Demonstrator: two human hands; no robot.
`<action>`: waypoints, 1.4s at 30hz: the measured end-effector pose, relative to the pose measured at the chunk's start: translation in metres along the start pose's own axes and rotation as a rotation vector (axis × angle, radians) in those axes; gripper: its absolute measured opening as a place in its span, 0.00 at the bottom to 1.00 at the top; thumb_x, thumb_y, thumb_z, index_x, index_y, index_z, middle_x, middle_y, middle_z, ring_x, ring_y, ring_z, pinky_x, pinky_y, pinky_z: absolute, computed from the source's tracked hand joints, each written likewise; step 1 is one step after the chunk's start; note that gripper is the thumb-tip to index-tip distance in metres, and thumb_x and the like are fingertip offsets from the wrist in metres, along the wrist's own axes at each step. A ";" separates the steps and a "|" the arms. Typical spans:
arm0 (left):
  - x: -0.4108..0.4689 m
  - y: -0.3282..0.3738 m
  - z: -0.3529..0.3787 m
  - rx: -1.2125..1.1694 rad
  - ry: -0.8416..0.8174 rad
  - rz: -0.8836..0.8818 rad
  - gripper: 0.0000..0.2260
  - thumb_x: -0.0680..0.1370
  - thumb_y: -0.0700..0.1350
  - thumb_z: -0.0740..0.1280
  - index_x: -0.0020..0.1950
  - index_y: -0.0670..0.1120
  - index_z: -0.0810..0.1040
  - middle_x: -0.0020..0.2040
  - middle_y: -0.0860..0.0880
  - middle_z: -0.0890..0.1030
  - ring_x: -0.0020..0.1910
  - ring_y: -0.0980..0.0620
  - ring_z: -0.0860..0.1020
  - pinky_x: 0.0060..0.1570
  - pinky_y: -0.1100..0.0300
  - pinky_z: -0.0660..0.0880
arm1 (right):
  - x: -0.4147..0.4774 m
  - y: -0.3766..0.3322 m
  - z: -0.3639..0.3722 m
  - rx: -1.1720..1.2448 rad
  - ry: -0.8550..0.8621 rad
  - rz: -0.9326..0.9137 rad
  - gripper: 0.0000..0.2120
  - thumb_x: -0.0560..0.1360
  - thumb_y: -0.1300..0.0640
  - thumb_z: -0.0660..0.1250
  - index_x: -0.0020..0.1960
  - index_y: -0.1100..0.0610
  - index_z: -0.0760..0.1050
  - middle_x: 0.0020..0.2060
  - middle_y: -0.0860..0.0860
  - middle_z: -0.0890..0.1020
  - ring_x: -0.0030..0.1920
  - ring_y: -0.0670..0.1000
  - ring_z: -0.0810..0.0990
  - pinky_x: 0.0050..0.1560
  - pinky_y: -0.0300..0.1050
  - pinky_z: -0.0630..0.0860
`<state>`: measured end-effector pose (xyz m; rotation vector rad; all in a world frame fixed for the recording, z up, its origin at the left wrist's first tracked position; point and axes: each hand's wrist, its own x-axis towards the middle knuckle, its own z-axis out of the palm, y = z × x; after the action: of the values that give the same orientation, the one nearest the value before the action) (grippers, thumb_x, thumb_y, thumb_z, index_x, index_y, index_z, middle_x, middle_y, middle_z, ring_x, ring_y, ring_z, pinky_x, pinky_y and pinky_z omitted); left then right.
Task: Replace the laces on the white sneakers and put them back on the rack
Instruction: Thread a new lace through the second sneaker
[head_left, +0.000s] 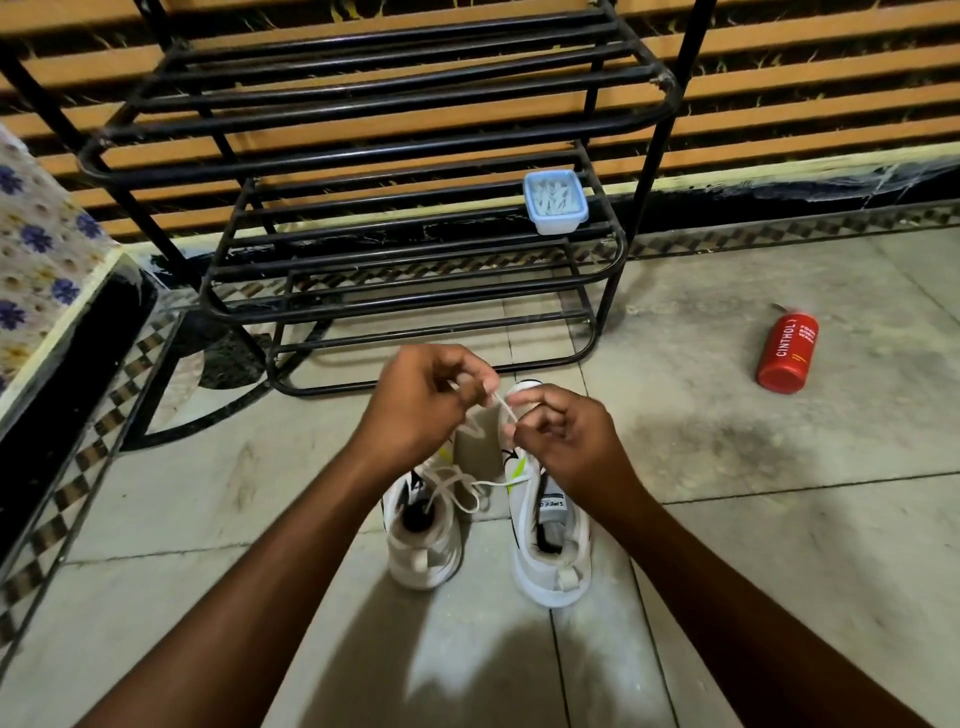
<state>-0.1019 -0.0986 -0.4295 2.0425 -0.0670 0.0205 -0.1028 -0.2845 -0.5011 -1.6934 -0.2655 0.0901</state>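
Two white sneakers stand side by side on the tiled floor, heels toward me: the left sneaker (423, 540) and the right sneaker (553, 551). A white lace (462, 488) lies in loose loops over the left sneaker's tongue and runs up between my hands. My left hand (421, 405) pinches the lace above the toes. My right hand (561, 441) pinches the same lace a little lower, over the right sneaker's front. The black metal shoe rack (415, 249) stands just behind the sneakers.
A small pale-blue plastic box (555, 201) with white pieces inside sits on the rack's middle shelf at the right. A red bottle (787, 353) lies on the floor at the right. A raised ledge with flowered tiles (47, 260) borders the left.
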 end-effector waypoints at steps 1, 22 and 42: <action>0.002 -0.002 -0.008 0.013 0.021 -0.006 0.02 0.78 0.41 0.74 0.45 0.45 0.87 0.38 0.49 0.86 0.33 0.58 0.81 0.35 0.63 0.75 | 0.003 -0.002 -0.001 0.005 0.008 -0.023 0.06 0.76 0.63 0.73 0.51 0.56 0.83 0.34 0.53 0.85 0.39 0.53 0.85 0.45 0.51 0.81; -0.012 -0.098 -0.061 0.563 0.084 -0.176 0.16 0.74 0.28 0.62 0.41 0.48 0.79 0.42 0.47 0.84 0.46 0.45 0.82 0.45 0.54 0.77 | 0.010 0.015 -0.024 -0.254 0.357 0.073 0.05 0.74 0.59 0.74 0.39 0.55 0.83 0.29 0.49 0.80 0.31 0.42 0.77 0.38 0.34 0.71; -0.007 -0.072 -0.013 0.256 -0.022 0.150 0.11 0.81 0.37 0.67 0.44 0.50 0.82 0.37 0.58 0.81 0.38 0.61 0.78 0.41 0.63 0.72 | 0.001 0.025 -0.037 -0.157 0.371 -0.039 0.05 0.78 0.60 0.71 0.43 0.55 0.79 0.41 0.55 0.81 0.35 0.52 0.83 0.38 0.53 0.81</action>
<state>-0.1041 -0.0542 -0.4884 2.2896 -0.2422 0.1055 -0.0914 -0.3227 -0.5203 -1.8219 -0.0268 -0.2790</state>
